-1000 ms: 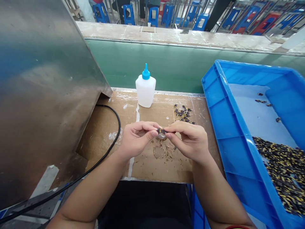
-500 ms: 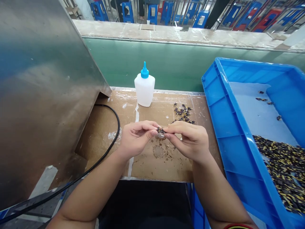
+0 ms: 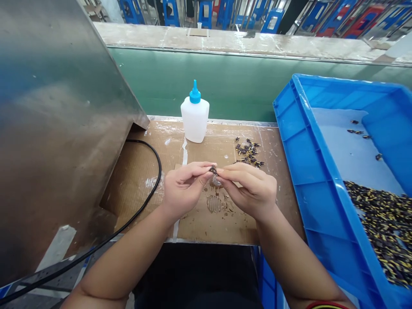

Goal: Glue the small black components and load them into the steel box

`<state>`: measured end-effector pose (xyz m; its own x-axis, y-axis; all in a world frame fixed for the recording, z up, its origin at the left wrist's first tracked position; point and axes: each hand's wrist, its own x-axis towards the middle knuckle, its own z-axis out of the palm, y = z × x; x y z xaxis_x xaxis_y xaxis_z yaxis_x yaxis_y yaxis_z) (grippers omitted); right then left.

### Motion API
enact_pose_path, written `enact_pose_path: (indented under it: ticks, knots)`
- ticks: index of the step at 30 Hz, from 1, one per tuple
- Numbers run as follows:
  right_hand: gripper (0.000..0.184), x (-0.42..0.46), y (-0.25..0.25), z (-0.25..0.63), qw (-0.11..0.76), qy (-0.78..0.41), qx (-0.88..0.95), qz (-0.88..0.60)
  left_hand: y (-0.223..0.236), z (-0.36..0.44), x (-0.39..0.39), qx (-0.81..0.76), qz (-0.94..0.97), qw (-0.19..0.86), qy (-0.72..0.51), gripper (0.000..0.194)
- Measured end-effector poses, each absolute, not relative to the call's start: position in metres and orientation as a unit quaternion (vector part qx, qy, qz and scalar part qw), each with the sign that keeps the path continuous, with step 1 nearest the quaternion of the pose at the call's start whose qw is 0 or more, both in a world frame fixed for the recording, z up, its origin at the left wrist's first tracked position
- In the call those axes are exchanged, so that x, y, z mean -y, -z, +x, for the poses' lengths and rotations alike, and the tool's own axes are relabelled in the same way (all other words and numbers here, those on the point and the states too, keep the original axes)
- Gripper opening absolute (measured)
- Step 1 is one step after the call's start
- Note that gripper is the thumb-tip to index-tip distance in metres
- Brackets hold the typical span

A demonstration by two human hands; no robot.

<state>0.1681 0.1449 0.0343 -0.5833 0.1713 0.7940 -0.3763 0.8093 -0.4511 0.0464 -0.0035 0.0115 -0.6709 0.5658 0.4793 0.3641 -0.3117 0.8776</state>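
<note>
Both my hands are raised over a cardboard-covered bench (image 3: 206,227), close together at its middle. My left hand (image 3: 185,189) pinches a small dark part with yellow marks (image 3: 213,170) between thumb and forefinger. The fingertips of my right hand (image 3: 251,189) press against the same part from the right. Just below it, a small round shiny disc (image 3: 216,181) is partly hidden by my fingers. A loose heap of similar dark parts (image 3: 246,151) lies on the cardboard just beyond my right hand.
A white glue bottle with a blue nozzle (image 3: 195,120) stands behind my hands. To the right is a blue plastic tray (image 3: 289,128) holding a heap of parts (image 3: 383,223). A steel panel (image 3: 58,128) and black cable (image 3: 154,189) are at left; a green wall (image 3: 225,86) runs behind.
The small dark part has shifted up and left, a little farther from the round disc. The whole view has also slid slightly upward.
</note>
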Motion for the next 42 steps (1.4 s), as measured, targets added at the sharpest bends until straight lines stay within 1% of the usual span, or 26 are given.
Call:
enact_pose_path:
  ticks: [5,9,17,21,25,29,35,42]
  knots:
    - [0.022,-0.140,-0.030,0.166,0.469,-0.264,0.842,0.041,-0.010,0.047,0.004,-0.594,0.439,0.001,-0.675,0.024]
    - [0.023,-0.139,-0.027,0.166,0.473,-0.254,0.843,0.038,-0.011,0.048,0.004,-0.587,0.449,-0.024,-0.673,0.027]
    - [0.024,-0.138,-0.029,0.166,0.474,-0.265,0.839,0.040,-0.008,0.050,0.005,-0.577,0.435,-0.005,-0.691,0.028]
    - [0.023,-0.139,-0.029,0.166,0.475,-0.263,0.839,0.042,-0.005,0.051,0.004,-0.563,0.422,0.038,-0.710,0.031]
    - [0.027,-0.146,-0.029,0.166,0.483,-0.237,0.842,0.036,0.000,0.054,0.001,-0.551,0.419,0.080,-0.717,0.034]
    - [0.028,-0.150,-0.031,0.166,0.487,-0.211,0.847,0.032,-0.004,0.057,-0.001,-0.561,0.379,0.127,-0.725,0.026]
    - [0.033,-0.148,-0.031,0.164,0.506,-0.237,0.828,0.041,-0.013,0.058,-0.001,-0.579,0.343,0.120,-0.730,0.024]
    - [0.031,-0.146,-0.029,0.163,0.515,-0.223,0.827,0.043,-0.010,0.063,-0.005,-0.563,0.319,0.121,-0.753,0.021]
